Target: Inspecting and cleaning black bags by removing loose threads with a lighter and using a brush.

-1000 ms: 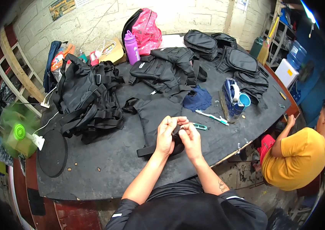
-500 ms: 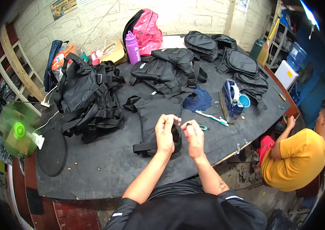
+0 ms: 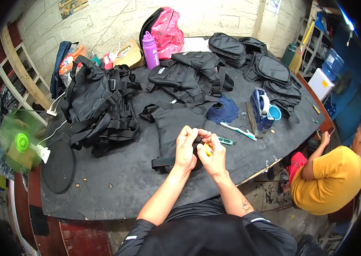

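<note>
Over the near end of a black bag (image 3: 172, 128) lying on the table, my two hands are brought together with fingertips almost meeting. My left hand (image 3: 186, 149) is closed in a pinch on a dark bit that seems to be part of the bag; the fingers mostly hide it. My right hand (image 3: 214, 155) is closed round a small yellow object (image 3: 208, 149), of which only a part shows, so its kind cannot be made out. A black strap (image 3: 163, 162) sticks out left of my left wrist. Just beyond my right hand lies a small green-handled tool (image 3: 225, 140).
Black bags with straps (image 3: 97, 102) pile up at left, more bags (image 3: 274, 70) at far right. A toothbrush (image 3: 239, 131), blue cloth (image 3: 222, 109), tape dispenser (image 3: 258, 112), purple bottle (image 3: 150, 51) and black disc (image 3: 59, 168) lie around. A green fan (image 3: 21, 142) spins left; a person in yellow (image 3: 329, 179) sits right.
My right hand has turned and moved in against my left, and the yellow object now shows in it. My left fingers have closed further. The view has shifted slightly.
</note>
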{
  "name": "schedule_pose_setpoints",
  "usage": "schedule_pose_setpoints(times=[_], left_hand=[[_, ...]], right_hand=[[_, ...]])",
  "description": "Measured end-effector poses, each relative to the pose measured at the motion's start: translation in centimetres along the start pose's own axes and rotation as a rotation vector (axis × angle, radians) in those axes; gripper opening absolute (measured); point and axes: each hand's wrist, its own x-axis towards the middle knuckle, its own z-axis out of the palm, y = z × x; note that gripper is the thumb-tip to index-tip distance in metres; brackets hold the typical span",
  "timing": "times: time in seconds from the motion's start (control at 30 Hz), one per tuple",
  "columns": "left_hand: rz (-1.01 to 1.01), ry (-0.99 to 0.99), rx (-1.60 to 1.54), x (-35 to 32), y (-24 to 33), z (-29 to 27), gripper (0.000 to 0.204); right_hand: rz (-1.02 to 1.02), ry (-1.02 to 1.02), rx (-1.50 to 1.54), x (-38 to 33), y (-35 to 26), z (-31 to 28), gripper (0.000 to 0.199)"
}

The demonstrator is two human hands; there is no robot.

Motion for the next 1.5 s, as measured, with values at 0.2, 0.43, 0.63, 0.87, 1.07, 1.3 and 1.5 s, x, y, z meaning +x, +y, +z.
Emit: schedule_pose_setpoints(times=[0.2,0.43,0.63,0.87,1.07,1.3,1.5], left_hand=[[0.38,0.119,1.242,1.8,4.2,-3.3,0.034],[-0.218,0.404,1.379,1.8,4.2,-15.5,0.059],[-0.013,0.206,1.286,1.6,-0.5,-11.5,0.077],[0.056,0.313,1.211,-0.3,-1.0,-5.9,0.087],[0.58,0.071,1.494,-1.9,11.8,1.3,0.043],[0.938,0.446,1.278,-0.5,32.8,-0.7,0.052],[0.268,0.586,2.409,5.3,38.6,-6.5,0.073]], right_hand=[[0.076,0.088,0.101,-0.2,3.3,-3.1,0.014],[-0.141,0.146,-0.777,-1.8,8.7,-6.5,0.036],[-0.194,0.19,-0.774,-2.0,10.2,-6.4,0.032],[-0.281,0.048,-0.88,-1.8,10.5,-5.1,0.018],[-0.297,0.075,-0.606,-1.7,8.4,-5.3,0.016],[-0.22,0.034,-0.533,-1.7,8.6,-5.5,0.012],[-0.231,0.025,-0.545,-1.1,8.5,-5.4,0.008]])
